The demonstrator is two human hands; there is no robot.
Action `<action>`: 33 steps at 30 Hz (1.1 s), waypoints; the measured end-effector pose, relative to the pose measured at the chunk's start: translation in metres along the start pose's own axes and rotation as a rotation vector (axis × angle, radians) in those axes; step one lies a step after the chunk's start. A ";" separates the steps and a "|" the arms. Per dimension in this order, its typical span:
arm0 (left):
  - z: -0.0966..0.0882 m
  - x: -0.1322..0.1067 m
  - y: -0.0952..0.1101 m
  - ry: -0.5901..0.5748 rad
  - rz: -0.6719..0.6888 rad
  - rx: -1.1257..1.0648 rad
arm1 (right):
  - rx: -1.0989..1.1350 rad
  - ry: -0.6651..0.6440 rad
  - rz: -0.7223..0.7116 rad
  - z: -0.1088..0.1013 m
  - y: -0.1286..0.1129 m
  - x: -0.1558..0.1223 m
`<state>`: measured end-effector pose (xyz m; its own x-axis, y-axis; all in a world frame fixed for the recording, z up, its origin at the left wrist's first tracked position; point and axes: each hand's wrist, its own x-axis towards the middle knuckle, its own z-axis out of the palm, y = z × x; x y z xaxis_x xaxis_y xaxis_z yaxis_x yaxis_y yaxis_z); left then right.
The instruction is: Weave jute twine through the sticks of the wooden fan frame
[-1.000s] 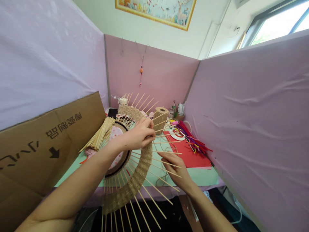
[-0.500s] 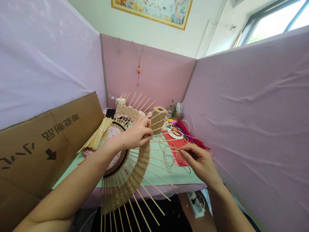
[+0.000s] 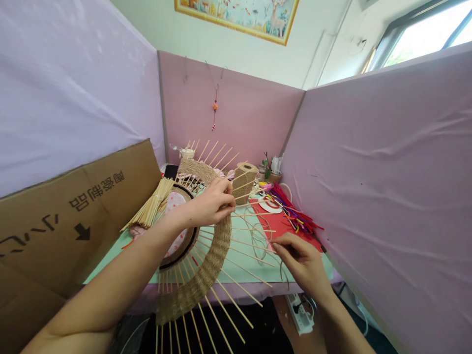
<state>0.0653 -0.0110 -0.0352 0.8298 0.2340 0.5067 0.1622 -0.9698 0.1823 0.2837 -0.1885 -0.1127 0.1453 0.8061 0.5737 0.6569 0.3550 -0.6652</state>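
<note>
A round woven piece (image 3: 217, 250) has a wide band of twine running over and under thin wooden sticks that fan outward. Its inner ring (image 3: 193, 236) is dark-edged, with pink-dotted fabric (image 3: 176, 201) inside. My left hand (image 3: 217, 200) is closed on the band's upper right edge, fingers pinched at the sticks. To the right, my right hand (image 3: 295, 253) pinches a thin strand of twine between thumb and fingers, beside the stick tips. Loose twine (image 3: 258, 241) curls on the table between the hands, and a tail hangs below my right hand.
Behind the weaving stands a twine spool (image 3: 246, 184). A bundle of sticks (image 3: 149, 206) leans by a cardboard sheet (image 3: 81, 216) on the left. Red sheets (image 3: 271, 221) and coloured pipe cleaners (image 3: 295, 211) lie right. A power strip (image 3: 300, 314) sits below the table edge.
My right hand has moved down slightly with the twine, and the loose strand has shifted with it. My left hand keeps its grip on the woven band. The view has shifted a little.
</note>
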 end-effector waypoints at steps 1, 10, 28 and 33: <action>0.000 0.000 0.000 -0.001 -0.004 -0.014 | 0.039 -0.036 0.028 0.009 0.004 -0.002; -0.004 -0.001 0.004 -0.040 -0.031 -0.040 | 0.100 -0.277 -0.085 0.083 -0.003 -0.014; -0.011 0.017 0.011 0.433 -0.213 0.019 | 0.156 -0.020 -0.096 0.064 0.010 0.027; -0.015 0.038 0.012 0.574 -0.308 -0.082 | 0.209 0.049 -0.129 0.051 0.007 0.055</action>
<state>0.0907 -0.0125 -0.0008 0.3317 0.5222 0.7857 0.2866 -0.8492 0.4435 0.2588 -0.1177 -0.1097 0.1090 0.7256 0.6795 0.5056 0.5481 -0.6664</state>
